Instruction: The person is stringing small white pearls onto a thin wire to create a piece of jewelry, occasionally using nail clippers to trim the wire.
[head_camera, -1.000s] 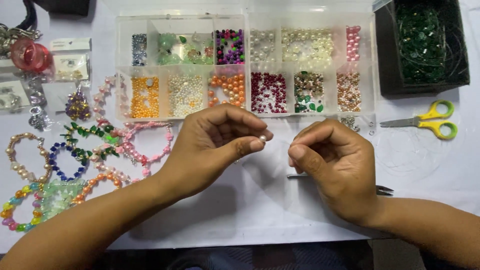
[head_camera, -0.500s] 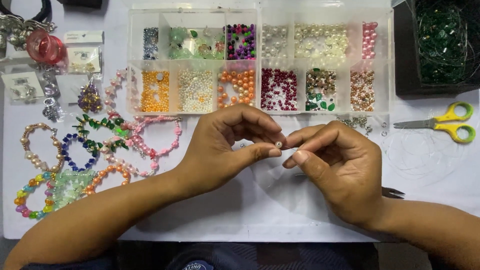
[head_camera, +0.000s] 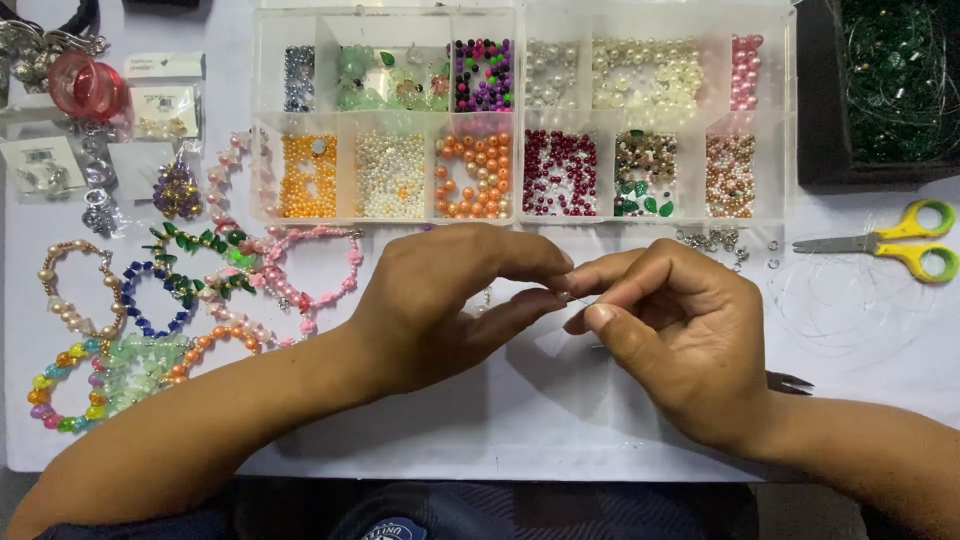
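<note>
My left hand (head_camera: 450, 300) and my right hand (head_camera: 670, 335) meet fingertip to fingertip above the white table (head_camera: 520, 420). Between the pinched fingers runs a thin clear thread or wire (head_camera: 575, 297), barely visible; any bead on it is too small to tell. Both hands hover just in front of a clear compartment box (head_camera: 520, 215) filled with orange, white, red, purple, pearl and pink beads. A dark tool tip (head_camera: 790, 381) pokes out from under my right wrist.
Several finished bead bracelets (head_camera: 150, 310) lie at the left. Yellow-handled scissors (head_camera: 890, 245) rest at the right above a coil of clear thread (head_camera: 850, 305). A black box (head_camera: 880, 90) of green beads sits top right. Small metal rings (head_camera: 725, 242) lie by the box.
My hands have closed the gap and the fingertips now touch. The view has shifted slightly, so the table's contents sit a little higher and to the right.
</note>
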